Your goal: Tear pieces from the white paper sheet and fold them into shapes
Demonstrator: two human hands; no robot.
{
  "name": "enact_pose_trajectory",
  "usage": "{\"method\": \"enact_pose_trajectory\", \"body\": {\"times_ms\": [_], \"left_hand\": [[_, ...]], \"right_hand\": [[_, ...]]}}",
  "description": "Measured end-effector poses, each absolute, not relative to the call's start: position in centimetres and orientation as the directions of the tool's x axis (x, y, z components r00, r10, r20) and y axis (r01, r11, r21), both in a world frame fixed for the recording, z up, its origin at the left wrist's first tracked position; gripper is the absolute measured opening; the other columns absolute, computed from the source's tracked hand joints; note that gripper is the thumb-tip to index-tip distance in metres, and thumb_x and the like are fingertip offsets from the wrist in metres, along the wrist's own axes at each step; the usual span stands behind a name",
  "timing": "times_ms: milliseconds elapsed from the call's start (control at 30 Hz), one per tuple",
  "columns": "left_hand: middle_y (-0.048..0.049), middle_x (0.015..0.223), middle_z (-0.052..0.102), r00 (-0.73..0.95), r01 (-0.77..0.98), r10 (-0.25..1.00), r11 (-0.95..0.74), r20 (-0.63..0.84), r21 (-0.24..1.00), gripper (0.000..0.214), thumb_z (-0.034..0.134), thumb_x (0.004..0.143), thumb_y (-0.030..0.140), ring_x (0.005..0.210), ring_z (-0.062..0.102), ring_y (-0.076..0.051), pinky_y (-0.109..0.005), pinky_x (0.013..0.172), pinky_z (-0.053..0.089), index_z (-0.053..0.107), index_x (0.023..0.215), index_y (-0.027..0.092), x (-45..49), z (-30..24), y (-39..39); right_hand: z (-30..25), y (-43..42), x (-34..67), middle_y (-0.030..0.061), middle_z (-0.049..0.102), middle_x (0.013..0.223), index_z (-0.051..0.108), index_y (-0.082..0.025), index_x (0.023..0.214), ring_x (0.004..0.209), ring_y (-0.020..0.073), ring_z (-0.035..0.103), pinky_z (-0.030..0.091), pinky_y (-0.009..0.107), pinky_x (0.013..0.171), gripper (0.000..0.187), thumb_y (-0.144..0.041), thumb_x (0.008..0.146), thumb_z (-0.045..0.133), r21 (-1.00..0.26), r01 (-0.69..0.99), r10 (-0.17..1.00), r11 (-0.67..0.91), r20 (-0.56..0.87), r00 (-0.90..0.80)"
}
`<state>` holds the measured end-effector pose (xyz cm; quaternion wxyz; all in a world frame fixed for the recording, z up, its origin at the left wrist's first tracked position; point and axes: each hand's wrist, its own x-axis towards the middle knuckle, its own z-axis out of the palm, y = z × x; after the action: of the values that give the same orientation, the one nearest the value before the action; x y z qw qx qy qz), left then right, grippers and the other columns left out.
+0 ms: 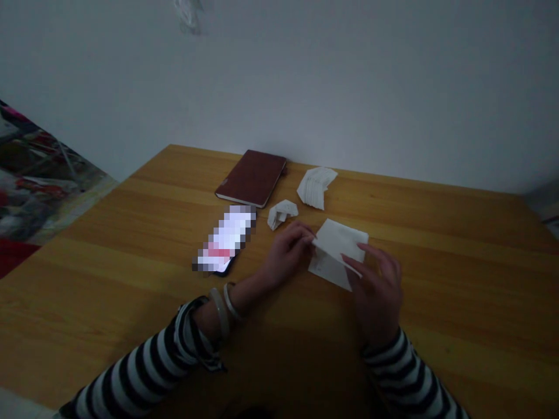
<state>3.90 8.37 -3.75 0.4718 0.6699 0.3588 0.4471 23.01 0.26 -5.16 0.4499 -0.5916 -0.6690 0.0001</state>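
Observation:
A white sheet of paper (343, 238), partly folded over along a crease, is between my two hands just above the wooden table. My left hand (286, 253) pinches the paper's left edge between thumb and fingers. On the right side, my right hand (378, 285) grips the paper with its fingers over the top face and the thumb below. A small folded paper piece (282, 213) lies just beyond my left hand. Farther back rests a fanned row of folded paper pieces (317, 186).
A phone (227, 238) with a lit, blurred screen lies left of my hands. Behind it is a brown notebook (253, 176). The wooden table (458, 250) meets a pale wall (349, 75) at its back edge. Cluttered items (35, 174) show beyond the table's left side.

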Motion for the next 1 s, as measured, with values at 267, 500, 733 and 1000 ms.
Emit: {"method": "enact_pose_trajectory", "body": {"times_ms": [267, 500, 733, 1000], "left_hand": [[-0.0114, 0.125, 0.062, 0.337, -0.391, 0.881, 0.452, -0.333, 0.802, 0.06, 0.038, 0.091, 0.067, 0.102, 0.065, -0.029, -0.041, 0.081, 0.054, 0.05, 0.131, 0.025, 3.2, -2.7, 5.1], [-0.0103, 0.099, 0.072, 0.46, -0.271, 0.764, 0.606, -0.453, 0.748, 0.053, 0.069, 0.083, 0.025, 0.069, 0.069, -0.019, -0.031, 0.063, 0.055, 0.049, 0.132, 0.02, 0.8, -0.8, 2.8], [-0.0117, 0.092, 0.073, 0.508, -0.33, 0.722, 0.666, -0.469, 0.669, 0.039, 0.067, 0.085, 0.026, 0.076, 0.07, -0.022, -0.032, 0.067, 0.056, 0.059, 0.122, 0.014, 0.8, -2.4, 1.9], [-0.0124, 0.121, 0.067, 0.529, -0.419, 0.793, 0.552, -0.3, 0.721, 0.033, 0.069, 0.084, 0.032, 0.111, 0.063, -0.026, -0.04, 0.097, 0.05, 0.067, 0.113, 0.018, 1.2, -3.3, 1.8]], "right_hand": [[-5.1, -2.2, 23.6, 0.0001, 0.056, 0.068, 0.059, -0.035, 0.131, 0.056, 0.0144, 0.049, 0.038, 0.03, 0.055, 0.045, -0.016, 0.091, 0.054, -0.417, 0.703, 0.697, 0.576, 0.7, -0.156], [-5.0, -1.7, 22.2, 0.004, 0.069, 0.075, 0.065, -0.022, 0.123, 0.063, 0.0162, 0.06, 0.048, 0.029, 0.057, 0.034, -0.019, 0.091, 0.055, -0.457, 0.606, 0.736, 0.651, 0.576, -0.356], [-4.9, -0.4, 22.2, 0.0069, 0.069, 0.086, 0.072, -0.024, 0.112, 0.079, 0.0206, 0.062, 0.055, 0.035, 0.066, 0.027, -0.021, 0.089, 0.06, -0.605, 0.523, 0.776, 0.6, 0.6, -0.196], [-4.9, -1.5, 20.8, 0.0042, 0.07, 0.072, 0.069, -0.02, 0.073, 0.062, 0.0177, 0.066, 0.054, 0.026, 0.054, 0.017, -0.032, 0.085, 0.065, -0.903, 0.341, 0.938, 0.26, 0.32, 0.131]]}}
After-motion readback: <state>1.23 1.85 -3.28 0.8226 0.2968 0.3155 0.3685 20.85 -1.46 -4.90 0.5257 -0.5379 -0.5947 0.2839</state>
